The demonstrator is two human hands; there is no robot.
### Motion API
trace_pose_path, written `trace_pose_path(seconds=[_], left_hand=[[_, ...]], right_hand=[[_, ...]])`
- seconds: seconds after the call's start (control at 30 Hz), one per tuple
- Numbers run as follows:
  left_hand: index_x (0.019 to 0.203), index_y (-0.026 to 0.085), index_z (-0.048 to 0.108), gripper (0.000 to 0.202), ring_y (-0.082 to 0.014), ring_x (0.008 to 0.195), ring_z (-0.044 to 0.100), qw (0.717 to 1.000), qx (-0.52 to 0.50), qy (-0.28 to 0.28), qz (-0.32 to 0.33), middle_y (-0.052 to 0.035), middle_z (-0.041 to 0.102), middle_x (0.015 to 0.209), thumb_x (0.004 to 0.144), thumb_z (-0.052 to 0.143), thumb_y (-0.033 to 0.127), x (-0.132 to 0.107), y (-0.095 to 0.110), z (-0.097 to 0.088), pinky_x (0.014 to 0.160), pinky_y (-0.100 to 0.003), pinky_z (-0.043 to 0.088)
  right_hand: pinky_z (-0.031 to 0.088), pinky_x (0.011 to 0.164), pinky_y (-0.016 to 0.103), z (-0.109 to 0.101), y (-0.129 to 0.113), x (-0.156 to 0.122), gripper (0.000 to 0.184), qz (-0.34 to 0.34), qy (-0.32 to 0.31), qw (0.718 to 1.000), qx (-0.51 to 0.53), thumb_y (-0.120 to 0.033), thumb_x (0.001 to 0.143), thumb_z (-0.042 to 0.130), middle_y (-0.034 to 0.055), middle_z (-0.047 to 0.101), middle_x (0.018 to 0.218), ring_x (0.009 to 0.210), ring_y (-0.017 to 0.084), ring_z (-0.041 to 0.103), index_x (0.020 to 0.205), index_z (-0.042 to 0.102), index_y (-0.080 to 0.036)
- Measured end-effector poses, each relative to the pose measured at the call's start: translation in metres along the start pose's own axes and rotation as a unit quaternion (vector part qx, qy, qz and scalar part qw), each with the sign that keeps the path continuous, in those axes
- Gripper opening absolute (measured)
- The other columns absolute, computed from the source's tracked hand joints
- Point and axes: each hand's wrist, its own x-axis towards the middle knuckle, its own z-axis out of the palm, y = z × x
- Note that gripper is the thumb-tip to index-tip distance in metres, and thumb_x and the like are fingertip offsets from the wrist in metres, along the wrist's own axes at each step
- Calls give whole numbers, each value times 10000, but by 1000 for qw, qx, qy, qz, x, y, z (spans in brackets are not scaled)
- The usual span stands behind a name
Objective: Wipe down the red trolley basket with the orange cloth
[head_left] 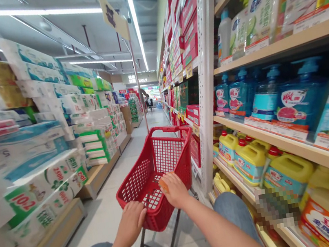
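Note:
In the middle of the head view stands a red plastic shopping cart (130, 184), its latticed basket on a thin wheeled metal frame. My left hand (132, 220) rests at the basket's near left corner, fingers closed over the rim. Over the near right part of the rim, my right hand (176, 190) is closed too. A small orange patch (163, 186) shows beside its thumb side; I cannot tell whether it belongs to the cart. The basket's inside shows only its red grid, partly covered by my right hand.
Stacked tissue packs (45, 182) line a low wooden platform (59, 228) on the left. To the right, shelves hold blue pump bottles (295, 99) and yellow detergent jugs (250, 160). A white shelf post (203, 76) rises close to the cart. Tiled aisle floor (137, 136) stretches ahead.

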Motion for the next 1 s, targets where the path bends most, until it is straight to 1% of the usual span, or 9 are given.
trace_pose_path(seconds=[0.1,0.2,0.3,0.43,0.57,0.67,0.77,0.87,1.0], left_hand=[[844,202,550,284,-177,802,490,1000,13,24,-8,-20,570,811,948,320,332,1,12,10,832,-369,356],[933,211,558,267,-187,854,492,1000,18,5,14,-29,588,881,944,338,363,4,22,12,858,-383,345],[973,230,563,283,-193,884,496,999,19,-41,27,-29,605,930,936,358,421,7,12,2,853,-377,337],[850,218,568,346,-186,825,499,998,38,-40,-14,-25,599,848,932,345,470,9,1,-1,834,-365,332],[841,206,571,358,-206,828,498,995,92,-1,-38,-47,602,836,931,344,468,13,25,15,823,-380,317],[833,204,565,368,-207,805,502,995,95,-22,-22,-49,606,835,937,327,465,19,37,16,780,-370,322],[782,205,544,367,-195,779,505,996,63,-65,28,-35,601,797,936,336,465,22,31,8,751,-345,337],[777,205,535,340,-194,806,506,996,51,-60,46,-33,601,791,947,331,417,23,28,7,809,-353,349],[802,200,552,319,-204,793,509,997,68,-30,17,-50,604,790,950,317,357,25,47,18,839,-390,355]], right_hand=[[193,1143,445,3,-4,-5,444,26,14,1000,-4,-326,896,489,119,517,1339,1322,233,357,1293,499,-126],[182,1147,442,-2,-11,-19,467,-45,-18,999,11,-333,857,536,104,544,1312,1303,233,377,1281,510,-139],[214,1139,414,-16,-6,-29,424,-80,-31,996,21,-324,855,534,70,581,1269,1257,208,433,1253,535,-179],[255,1119,442,-20,4,-33,398,-5,16,1000,-3,-266,862,496,84,581,1270,1267,221,432,1245,548,-174],[218,1134,466,3,-9,-47,487,65,55,996,-19,-231,796,540,136,536,1324,1310,265,381,1268,541,-108],[232,1134,446,6,-10,-61,538,31,30,999,-7,-270,785,569,126,526,1339,1299,263,399,1296,520,-108],[287,1110,444,-9,9,-67,485,-2,15,1000,-16,-301,846,521,93,545,1326,1264,236,448,1306,511,-147],[304,1101,455,-18,24,-68,458,2,39,998,-41,-304,898,459,95,512,1359,1299,229,410,1330,481,-152],[278,1113,486,0,2,-67,521,41,85,994,-58,-274,895,448,122,428,1425,1366,249,298,1391,402,-119]])
